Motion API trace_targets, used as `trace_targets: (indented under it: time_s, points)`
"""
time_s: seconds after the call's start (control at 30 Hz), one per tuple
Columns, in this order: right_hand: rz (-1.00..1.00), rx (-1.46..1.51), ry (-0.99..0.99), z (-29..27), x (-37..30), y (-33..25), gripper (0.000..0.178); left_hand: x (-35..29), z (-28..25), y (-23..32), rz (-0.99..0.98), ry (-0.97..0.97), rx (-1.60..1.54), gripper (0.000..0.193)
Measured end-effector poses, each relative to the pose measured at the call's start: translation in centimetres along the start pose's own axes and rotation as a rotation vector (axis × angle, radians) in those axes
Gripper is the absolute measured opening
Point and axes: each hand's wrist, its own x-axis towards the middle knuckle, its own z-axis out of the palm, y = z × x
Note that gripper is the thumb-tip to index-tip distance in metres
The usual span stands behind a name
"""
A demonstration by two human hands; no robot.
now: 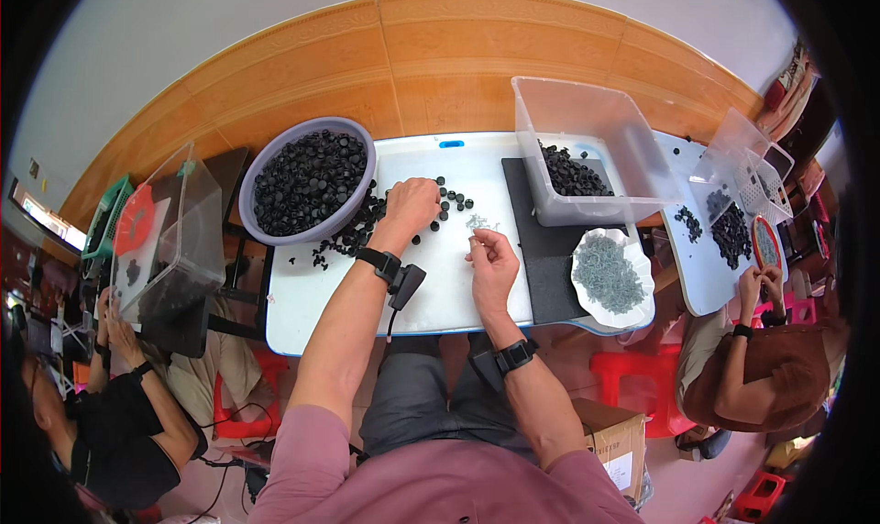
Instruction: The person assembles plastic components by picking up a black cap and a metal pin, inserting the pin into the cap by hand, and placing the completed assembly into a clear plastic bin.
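My left hand (412,207) reaches over the white tabletop (412,290), at the right edge of a loose spread of small round black caps (367,214). Its fingers curl downward, and what they hold, if anything, is hidden beneath them. Several more black caps (445,205) lie just to its right. Nearer to me, my right hand (495,264) has thumb and forefinger pinched together; anything between them is too small to make out. Just beyond those fingertips sits a little heap of small clear pieces (477,221).
A purple-grey basin (369,180) full of black caps stands at the left. On the right are a clear plastic bin (596,210) with black parts, a dark mat (550,281) and a white scalloped dish (632,320) of clear pieces. Co-workers sit on both sides.
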Motion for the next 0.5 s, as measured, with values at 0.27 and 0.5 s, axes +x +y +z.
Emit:
trace_targets:
  time_s: [0.27,0.5]
  points:
    - [0.006,-0.010,0.010,0.0,-0.1,-0.5,0.013,-5.4,-0.5,0.7,-0.080,0.362,-0.486,0.022]
    - [-0.007,0.039,0.063,-1.0,0.4,-0.9,0.012,-11.8,4.1,0.9,-0.121,0.353,-0.906,0.023]
